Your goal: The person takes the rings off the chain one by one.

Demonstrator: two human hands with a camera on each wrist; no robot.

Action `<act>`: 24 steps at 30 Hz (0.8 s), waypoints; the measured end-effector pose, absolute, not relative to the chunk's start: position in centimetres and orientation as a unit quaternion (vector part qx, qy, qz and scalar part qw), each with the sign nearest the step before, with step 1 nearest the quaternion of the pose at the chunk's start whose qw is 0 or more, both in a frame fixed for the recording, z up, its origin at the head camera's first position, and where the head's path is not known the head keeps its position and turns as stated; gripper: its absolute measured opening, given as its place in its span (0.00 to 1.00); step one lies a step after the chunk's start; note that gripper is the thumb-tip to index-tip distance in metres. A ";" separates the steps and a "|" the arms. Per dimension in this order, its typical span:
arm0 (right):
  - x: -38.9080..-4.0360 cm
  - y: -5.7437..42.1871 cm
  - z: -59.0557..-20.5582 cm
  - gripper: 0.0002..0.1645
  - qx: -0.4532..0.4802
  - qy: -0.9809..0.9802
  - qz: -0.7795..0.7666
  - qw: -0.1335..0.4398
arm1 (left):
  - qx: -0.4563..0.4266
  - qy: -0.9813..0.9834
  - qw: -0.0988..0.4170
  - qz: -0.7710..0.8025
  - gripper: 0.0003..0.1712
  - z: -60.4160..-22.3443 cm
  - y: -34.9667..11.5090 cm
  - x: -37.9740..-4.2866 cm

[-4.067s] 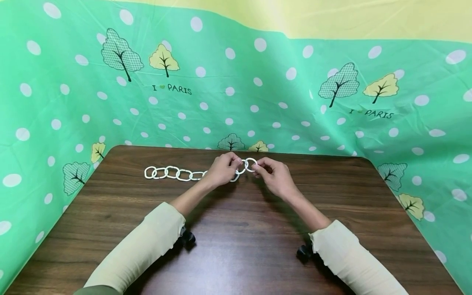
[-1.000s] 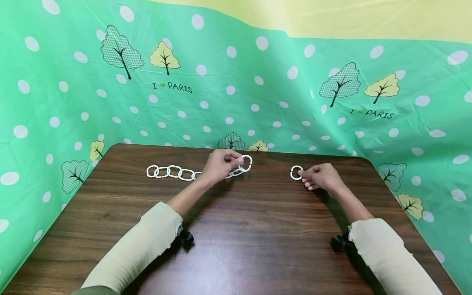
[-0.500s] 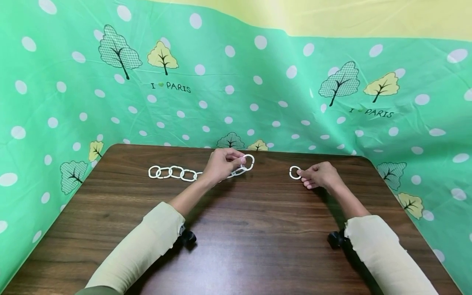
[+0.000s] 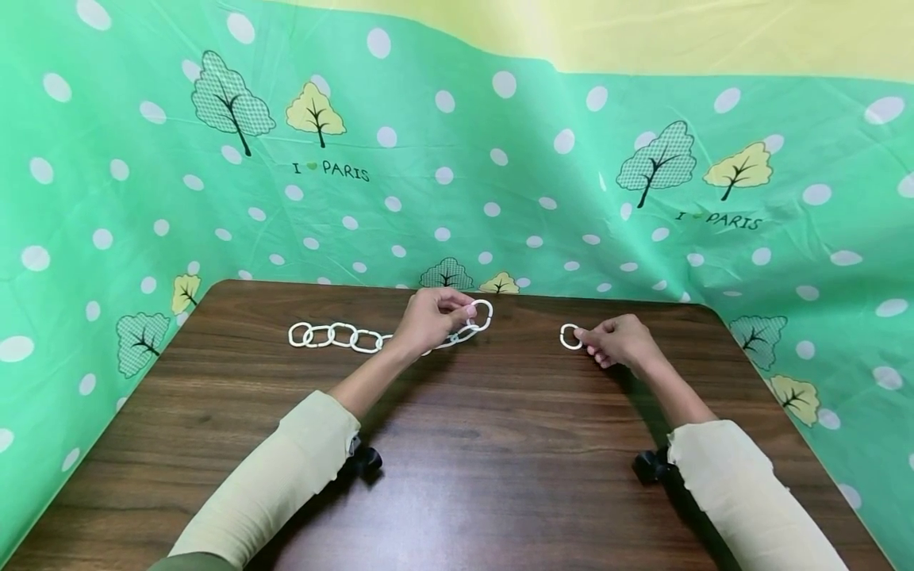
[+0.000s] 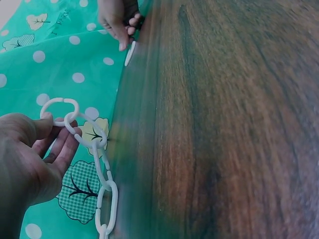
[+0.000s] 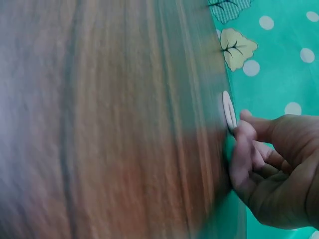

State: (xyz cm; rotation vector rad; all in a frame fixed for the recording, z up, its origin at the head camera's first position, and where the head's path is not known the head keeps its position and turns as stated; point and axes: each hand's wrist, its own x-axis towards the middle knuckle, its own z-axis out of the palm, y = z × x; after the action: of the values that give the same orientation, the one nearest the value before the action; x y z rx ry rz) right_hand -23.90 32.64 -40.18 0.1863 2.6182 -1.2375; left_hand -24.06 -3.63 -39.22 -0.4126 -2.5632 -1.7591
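Left hand [image 4: 427, 320] pinches one end of the chain [image 5: 99, 143]; right hand [image 4: 623, 341] pinches a loose link [image 4: 562, 337]. Linking or unlinking seems in hand; the next move likely calls for gentle pinching

The chain [image 4: 355, 337] lies toward the back of the counter [image 4: 457, 444], left part on its top, passing behind the left hand [image 4: 424, 321] to an end link between that hand's fingers. Well right of it, a loose link [image 4: 562, 336] sits at the right hand's [image 4: 623, 341] fingertips. Cloth [image 4: 421, 198] hangs behind the counter and along its left and right sides.
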 end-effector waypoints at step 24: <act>-23.6 23.5 -37.9 0.17 -0.082 0.897 -0.431 0.051 | -0.131 -0.803 0.002 -0.581 0.08 -39.9 -3.3 -24.1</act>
State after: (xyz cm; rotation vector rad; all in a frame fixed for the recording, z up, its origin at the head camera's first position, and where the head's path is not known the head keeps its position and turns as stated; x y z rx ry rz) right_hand -23.63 23.49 -37.90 -0.2487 2.7304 -1.3110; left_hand -24.11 -3.29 -39.90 -0.4122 -2.5203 -1.8221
